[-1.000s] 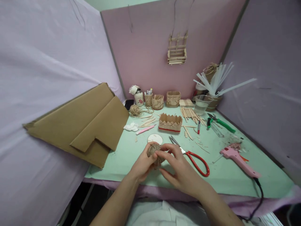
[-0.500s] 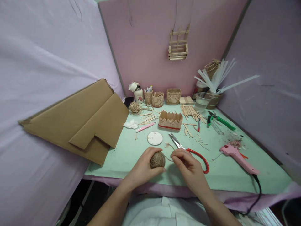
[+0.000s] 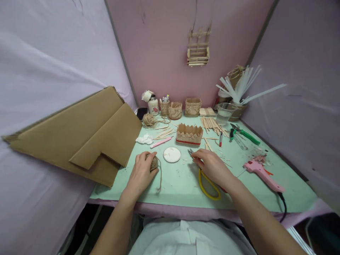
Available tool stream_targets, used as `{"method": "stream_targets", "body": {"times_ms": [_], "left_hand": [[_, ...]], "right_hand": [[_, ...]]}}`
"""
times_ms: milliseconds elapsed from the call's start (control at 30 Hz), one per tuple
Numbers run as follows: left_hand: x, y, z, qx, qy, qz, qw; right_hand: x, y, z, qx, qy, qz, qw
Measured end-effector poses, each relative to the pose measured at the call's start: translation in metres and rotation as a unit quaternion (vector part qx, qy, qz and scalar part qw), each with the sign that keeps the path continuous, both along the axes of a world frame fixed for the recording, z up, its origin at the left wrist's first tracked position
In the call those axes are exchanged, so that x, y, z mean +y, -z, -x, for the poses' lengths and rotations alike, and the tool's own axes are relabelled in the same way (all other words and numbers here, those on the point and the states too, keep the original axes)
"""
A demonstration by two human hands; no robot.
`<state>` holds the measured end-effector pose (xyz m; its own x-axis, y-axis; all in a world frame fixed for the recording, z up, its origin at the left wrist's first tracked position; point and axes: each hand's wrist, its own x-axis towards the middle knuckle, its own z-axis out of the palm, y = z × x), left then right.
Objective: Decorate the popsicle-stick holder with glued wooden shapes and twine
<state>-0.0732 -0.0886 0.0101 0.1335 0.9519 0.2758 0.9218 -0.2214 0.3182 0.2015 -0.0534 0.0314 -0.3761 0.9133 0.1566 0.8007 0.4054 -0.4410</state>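
Observed at the bench: the person's left hand point(image 3: 143, 171) is curled over a ball of twine point(image 3: 154, 163), thumb and fingers grasping it from above. The ball is at the near part of the green table point(image 3: 175, 196), left of and nearer the person than the white dish point(image 3: 171, 154); a loose twine end trails from it toward the near edge. The right hand point(image 3: 209, 163) is lowered over the scissors point(image 3: 190, 151), fingers bent at the blades, which point away from the person; whether it grips them or merely touches, I cannot tell. A yellow handle loop point(image 3: 208, 187) shows beneath that hand. Beyond the dish stands a zigzag-edged box point(image 3: 189, 135) with a red band at its base. To the right lies a pink glue gun point(image 3: 262, 173), apart from both hands.
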Motion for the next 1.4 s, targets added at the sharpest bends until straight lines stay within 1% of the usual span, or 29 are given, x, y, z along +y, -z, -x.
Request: {"method": "stream_targets", "body": {"times_ms": [67,133,233,333,400,433,567,600,767,933,1100,1233,1300,1400], "left_hand": [[0.003,0.002,0.001,-0.007,0.006,0.001,1.0],[0.006,0.004,0.001,-0.018,0.006,-0.004,1.0],[0.011,0.007,-0.002,-0.035,0.005,-0.009,0.999],[0.014,0.008,-0.005,-0.048,0.009,-0.016,0.999],[0.015,0.007,-0.005,-0.05,0.012,-0.02,0.998],[0.015,0.006,-0.005,-0.05,0.013,-0.021,0.998],[0.015,0.001,-0.005,-0.041,0.029,-0.018,0.999],[0.016,0.0,-0.006,-0.039,0.033,-0.015,0.999],[0.019,0.001,-0.012,-0.035,0.039,0.004,0.999],[0.018,0.007,-0.014,-0.044,0.03,-0.001,0.999],[0.018,0.011,-0.012,-0.063,0.036,-0.019,0.997],[0.018,0.012,-0.013,-0.068,0.037,-0.021,0.997],[0.018,0.011,-0.013,-0.073,0.034,-0.02,0.997],[0.017,0.012,-0.012,-0.084,0.035,-0.024,0.996]], "right_hand": [[0.015,-0.001,0.011,-0.066,-0.007,-0.004,0.998],[0.024,-0.001,0.022,-0.113,-0.008,-0.002,0.994],[0.027,0.005,0.034,-0.141,-0.029,-0.004,0.99],[0.022,0.013,0.038,-0.129,-0.071,-0.025,0.989],[0.019,0.016,0.037,-0.117,-0.081,-0.037,0.989],[0.019,0.016,0.035,-0.114,-0.071,-0.04,0.99],[0.022,0.015,0.025,-0.113,0.013,-0.034,0.993],[0.023,0.014,0.024,-0.115,0.023,-0.031,0.993],[0.022,0.02,0.032,-0.127,0.003,-0.017,0.992],[0.021,0.025,0.042,-0.145,0.006,-0.016,0.989],[0.021,0.018,0.039,-0.157,0.015,-0.018,0.987],[0.026,0.006,0.047,-0.099,0.044,-0.068,0.992],[0.031,0.001,0.056,-0.072,0.038,-0.073,0.994],[0.038,-0.001,0.066,-0.069,0.008,-0.05,0.996]]}}
